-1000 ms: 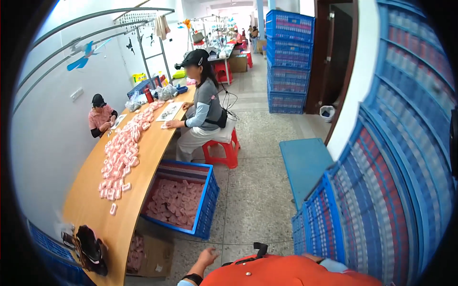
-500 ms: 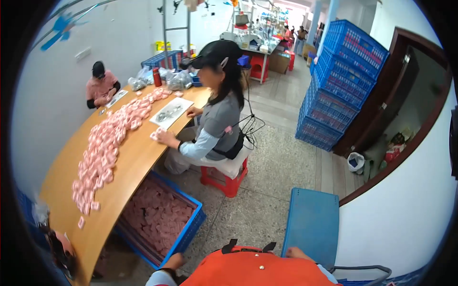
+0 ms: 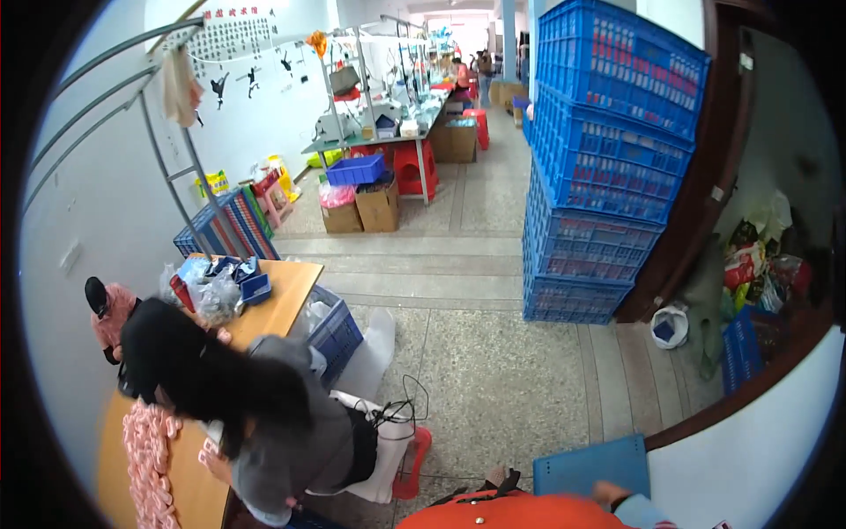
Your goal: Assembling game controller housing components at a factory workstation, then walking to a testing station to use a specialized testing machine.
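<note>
My right hand (image 3: 608,493) is low in the view, over the near edge of a flat blue board (image 3: 589,465). Its fingers are blurred, and nothing held in it can be made out. My left hand is out of the picture. The orange-red garment on my front (image 3: 520,513) fills the bottom edge. To the left, a co-worker in grey (image 3: 295,432) sits at a wooden table (image 3: 189,467), a small pink-and-white piece in the hand. A long heap of pink pieces (image 3: 145,454) lies on that table.
Tall stacked blue crates (image 3: 608,167) stand ahead on the right, beside a doorway with bags inside. A white-lined bin (image 3: 670,326) sits by it. A red stool (image 3: 411,463) is under the co-worker. Another person (image 3: 113,322) sits across the table. Speckled floor (image 3: 471,379) runs ahead.
My view has swung up and forward, so the crates and aisle appear nearer. My left hand has left the picture. The grey-clad co-worker now appears lower left, and the crate of pink pieces is mostly out of sight.
</note>
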Available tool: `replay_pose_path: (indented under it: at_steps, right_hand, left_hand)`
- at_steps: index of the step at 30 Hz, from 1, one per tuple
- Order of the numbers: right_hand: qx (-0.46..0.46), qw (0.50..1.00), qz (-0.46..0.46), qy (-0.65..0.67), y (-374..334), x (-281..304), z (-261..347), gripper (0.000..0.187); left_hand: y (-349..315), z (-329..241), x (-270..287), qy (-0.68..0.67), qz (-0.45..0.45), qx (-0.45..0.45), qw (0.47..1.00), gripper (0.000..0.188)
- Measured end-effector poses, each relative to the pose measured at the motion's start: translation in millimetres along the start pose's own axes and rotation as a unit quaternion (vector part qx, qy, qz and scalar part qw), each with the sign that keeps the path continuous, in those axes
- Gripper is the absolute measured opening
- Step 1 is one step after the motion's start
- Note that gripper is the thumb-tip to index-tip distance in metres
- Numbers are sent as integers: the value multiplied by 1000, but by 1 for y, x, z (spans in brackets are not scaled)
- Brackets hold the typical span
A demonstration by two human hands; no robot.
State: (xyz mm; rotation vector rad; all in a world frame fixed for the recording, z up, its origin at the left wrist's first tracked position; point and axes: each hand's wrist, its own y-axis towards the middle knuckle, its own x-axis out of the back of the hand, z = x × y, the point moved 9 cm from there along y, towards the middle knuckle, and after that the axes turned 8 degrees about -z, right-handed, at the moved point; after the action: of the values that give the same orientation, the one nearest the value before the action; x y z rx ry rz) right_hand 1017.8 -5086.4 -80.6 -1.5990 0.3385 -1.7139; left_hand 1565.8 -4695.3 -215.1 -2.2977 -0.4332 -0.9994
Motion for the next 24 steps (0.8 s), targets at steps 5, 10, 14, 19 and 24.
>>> replay_pose_path:
  at_steps: [5,10,14,19,24]
  right_hand:
    - [144,986,-63,-51,306,178,161,28]
    - [294,942,-142,74,453,342,370,20]
    - [333,940,-70,21,533,384,421,22]
    - [162,978,127,-21,681,419,407,26]
    - [203,957,130,-163,841,510,462,25]
  left_hand:
    - [189,-62,3,-57,-35,28,997,38]
    - [349,-64,79,-58,-46,57,996,38]
    - [448,-74,99,-60,-16,76,995,39]
    - [593,-81,195,-28,1,88,996,39]
    - [744,-112,264,-11,5,107,994,39]
